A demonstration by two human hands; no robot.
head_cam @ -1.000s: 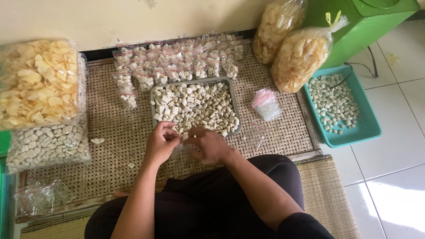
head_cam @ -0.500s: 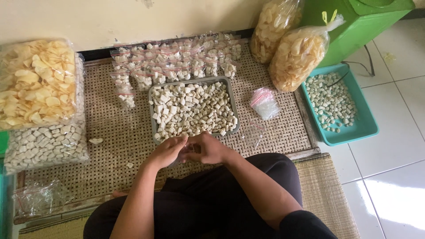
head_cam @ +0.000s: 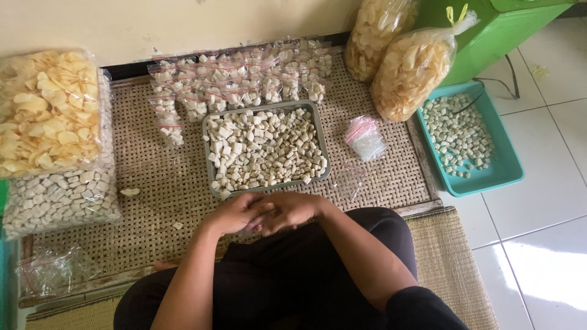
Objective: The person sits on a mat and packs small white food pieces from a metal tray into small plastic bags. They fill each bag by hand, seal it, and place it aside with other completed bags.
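Seen from above: a woven mat [head_cam: 153, 183] spread on a white tiled floor [head_cam: 544, 201], its far edge against a pale wall [head_cam: 183, 24]. At the near edge, left hand [head_cam: 235, 214] and right hand [head_cam: 293, 211] pressed together over the lap, fingers interlaced around something too hidden to name (cannot tell whether gripping or merely closed). Just beyond the knuckles, a grey metal tray [head_cam: 211, 165] heaped with small pale cubes [head_cam: 263, 150], nearly touching the hands. Farther back, rows of small sealed bags [head_cam: 238, 85] filled with like cubes, lined up near the wall. At far left, a large clear bag of yellowish chips [head_cam: 46, 113], and below it a bag of white cubes [head_cam: 58, 205]. Right of the tray, a small bundle of empty plastic bags [head_cam: 364, 137]. Off the mat to the right, a teal tray [head_cam: 507, 174] with greenish pieces, two tall bags of crackers [head_cam: 409, 67] behind it, and a green box [head_cam: 495, 36] in the corner.
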